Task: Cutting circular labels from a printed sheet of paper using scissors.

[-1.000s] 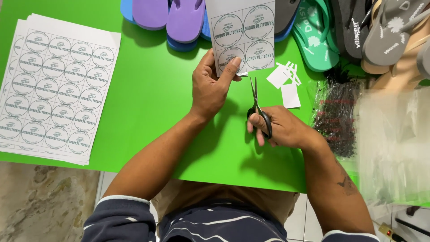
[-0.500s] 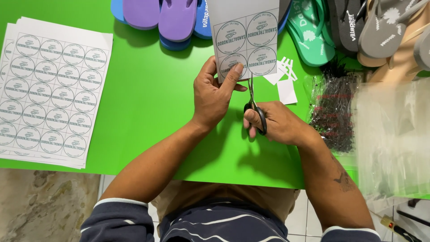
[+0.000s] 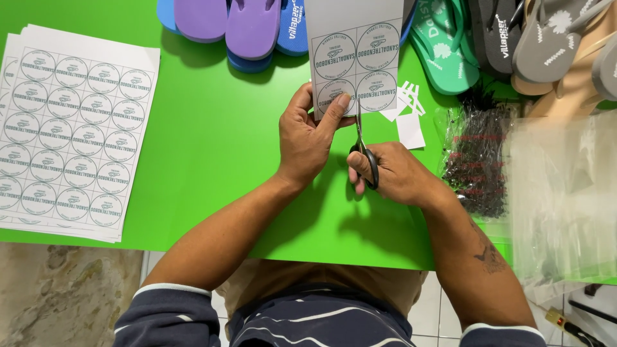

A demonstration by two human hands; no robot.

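Two bare forearms, sleeves ending above the elbows. Short sleeves dark navy, each edged with a thin white band at the cuff. Shirt front in the same navy, crossed by thin white stripes curving over the chest. Tan or khaki cloth showing below the shirt at the lap. Small dark tattoo on the right forearm, shape unclear. Left hand (image 3: pixel 307 138) and right hand (image 3: pixel 392 173) ungloved, no rings or watch visible.
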